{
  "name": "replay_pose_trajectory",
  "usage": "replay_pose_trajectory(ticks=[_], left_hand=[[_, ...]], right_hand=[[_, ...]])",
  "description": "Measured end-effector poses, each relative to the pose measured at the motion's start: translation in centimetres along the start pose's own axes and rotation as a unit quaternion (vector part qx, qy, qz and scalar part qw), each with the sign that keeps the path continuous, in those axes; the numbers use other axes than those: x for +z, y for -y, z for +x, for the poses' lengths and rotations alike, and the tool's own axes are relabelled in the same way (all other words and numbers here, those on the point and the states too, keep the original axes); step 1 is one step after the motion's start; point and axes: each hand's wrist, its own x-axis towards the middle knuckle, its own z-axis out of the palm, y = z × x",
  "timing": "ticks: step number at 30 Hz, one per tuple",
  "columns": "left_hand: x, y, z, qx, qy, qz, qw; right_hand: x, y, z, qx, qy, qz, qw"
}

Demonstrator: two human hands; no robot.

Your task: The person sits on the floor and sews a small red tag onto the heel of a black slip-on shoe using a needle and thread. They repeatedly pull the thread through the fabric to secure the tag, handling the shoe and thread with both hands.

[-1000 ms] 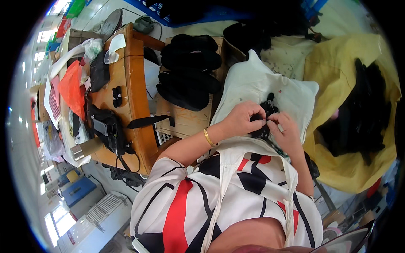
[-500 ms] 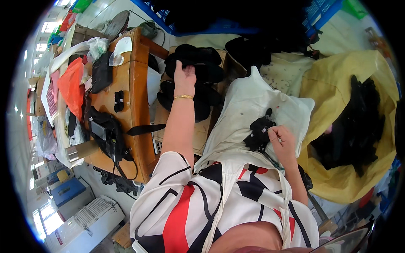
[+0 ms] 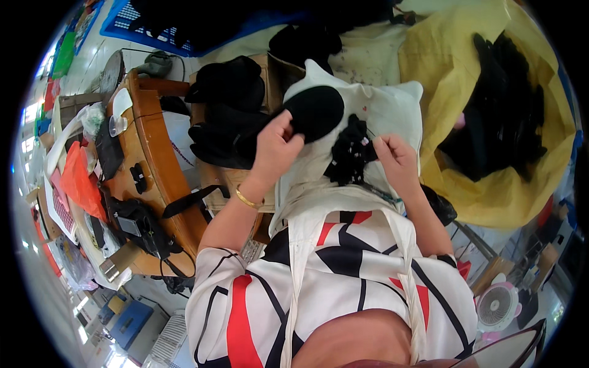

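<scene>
My left hand [image 3: 277, 142] is closed on a black slipper [image 3: 318, 113], held by its middle above the white cloth on my lap. Its rounded end points up and right; the hand hides part of it. To the right, my right hand [image 3: 396, 158] has thumb and forefinger pinched together beside a bunch of small black pieces [image 3: 350, 153] with pale, shiny bits. A dark bit shows at those fingertips, too small to name. The bunch lies on the white cloth [image 3: 392, 101]. More black slippers [image 3: 227, 86] are piled left of my left hand, on a cardboard box [image 3: 270, 80].
A wooden table [image 3: 162, 144] at left bears a black bag [image 3: 138, 224] and an orange plastic bag [image 3: 80, 181]. At right stands a yellow sack [image 3: 423, 55] full of black pieces. A blue crate [image 3: 153, 37] is at the far side, a fan [image 3: 497, 305] at lower right.
My left hand has come back from the slipper pile toward my lap and now holds a black slipper. My right hand stays by the black bunch. The whole view has shifted.
</scene>
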Motion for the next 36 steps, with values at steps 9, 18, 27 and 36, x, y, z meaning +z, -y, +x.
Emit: replay_pose_trajectory(ticks=[9,18,27,36], left_hand=[[4.5,1.5,-3.7,-0.143,0.073,-0.377,0.912],[6.2,-1.1,-3.9,-0.197,-0.049,-0.496,0.844],[6.2,-0.8,-3.2,-0.227,-0.077,-0.490,0.838],[6.3,0.8,-3.4,-0.249,-0.084,-0.498,0.827]], right_hand=[[2.9,0.9,0.4,-0.131,-0.028,-0.092,0.987],[5.9,-0.1,0.4,-0.245,0.084,-0.172,0.950],[4.4,0.2,1.0,0.076,0.097,0.066,0.990],[4.8,1.2,1.2,0.052,0.125,-0.043,0.990]])
